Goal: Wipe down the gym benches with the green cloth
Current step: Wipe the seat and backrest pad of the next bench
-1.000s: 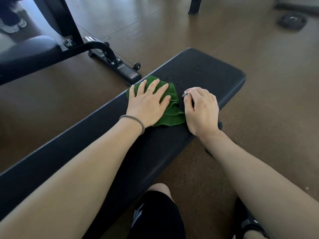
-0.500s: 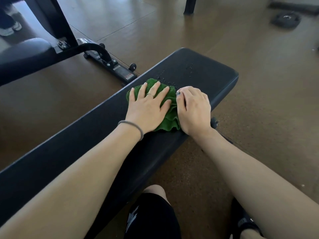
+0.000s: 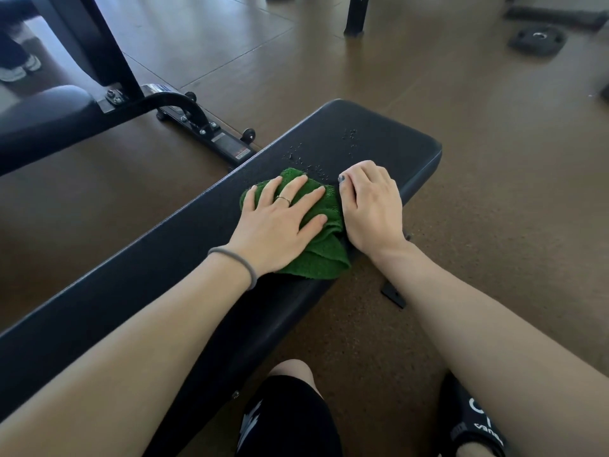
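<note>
Left hand (image 3: 280, 225): grip apart, fingers flat on green cloth (image 3: 316, 258).
Right hand (image 3: 372, 206): fingers curled, on desk (image 3: 395, 143) beside cloth, holding nothing.
Droplets (image 3: 316, 159): just beyond cloth, along desk's long axis; left hand nearer.

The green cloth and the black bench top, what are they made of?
The green cloth looks like terry towelling: its surface is fuzzy and looped and it bunches in soft folds. The bench top looks like padded vinyl or faux leather: matte black with a fine grain and rounded edges, and the droplets sit on it in beads.
</note>
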`<state>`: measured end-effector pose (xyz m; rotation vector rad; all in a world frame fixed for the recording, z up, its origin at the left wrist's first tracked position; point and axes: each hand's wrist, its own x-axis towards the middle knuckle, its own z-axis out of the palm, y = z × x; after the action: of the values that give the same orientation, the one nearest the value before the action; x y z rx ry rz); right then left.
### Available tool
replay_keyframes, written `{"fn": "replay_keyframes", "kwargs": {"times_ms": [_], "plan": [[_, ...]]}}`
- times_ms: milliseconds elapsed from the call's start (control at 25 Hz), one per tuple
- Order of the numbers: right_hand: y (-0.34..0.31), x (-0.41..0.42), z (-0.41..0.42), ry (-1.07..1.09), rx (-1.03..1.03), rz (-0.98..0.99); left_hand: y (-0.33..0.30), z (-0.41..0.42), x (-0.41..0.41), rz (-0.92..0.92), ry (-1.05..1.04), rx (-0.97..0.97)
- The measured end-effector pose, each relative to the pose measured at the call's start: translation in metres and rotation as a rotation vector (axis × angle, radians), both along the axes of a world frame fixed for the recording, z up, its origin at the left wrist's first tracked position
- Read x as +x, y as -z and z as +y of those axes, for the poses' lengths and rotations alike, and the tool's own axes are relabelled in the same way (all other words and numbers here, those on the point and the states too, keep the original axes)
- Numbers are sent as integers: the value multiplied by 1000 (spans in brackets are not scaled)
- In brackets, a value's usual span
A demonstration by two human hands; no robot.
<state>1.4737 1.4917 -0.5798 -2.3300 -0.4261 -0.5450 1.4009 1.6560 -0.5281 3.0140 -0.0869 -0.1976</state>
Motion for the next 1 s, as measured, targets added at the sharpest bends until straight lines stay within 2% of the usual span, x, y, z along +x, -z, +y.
{"fn": "replay_keyframes", "kwargs": {"times_ms": [120, 240, 400, 440, 560, 600, 680, 760, 880, 1000], "plan": [[0, 2, 0, -5, -17, 24, -13, 15, 5, -80, -143, -240], [0, 0, 0, -25, -31, 26, -26, 21, 14, 43, -337, -220], [-3, 0, -1, -41, -56, 63, -50, 16, 21, 75, -407, -382], [-4, 0, -1, -41, -68, 71, -60, 20, 18, -15, -393, -380], [-4, -1, -1, -50, -82, 91, -87, 21, 0, -453, -242, -309], [-4, -2, -1, -52, -79, 95, -91, 17, -7, -482, -133, -270], [-5, -3, -1, -46, -75, 97, -83, 11, -16, -264, 85, -188], [-6, -3, -1, -36, -78, 91, -60, 11, -22, -80, 87, -136], [-5, -4, 1, -19, -68, 68, -24, 23, -21, -146, -37, 54], [-6, -2, 3, 27, -85, 64, -6, 18, -19, -17, -84, 36]]}}
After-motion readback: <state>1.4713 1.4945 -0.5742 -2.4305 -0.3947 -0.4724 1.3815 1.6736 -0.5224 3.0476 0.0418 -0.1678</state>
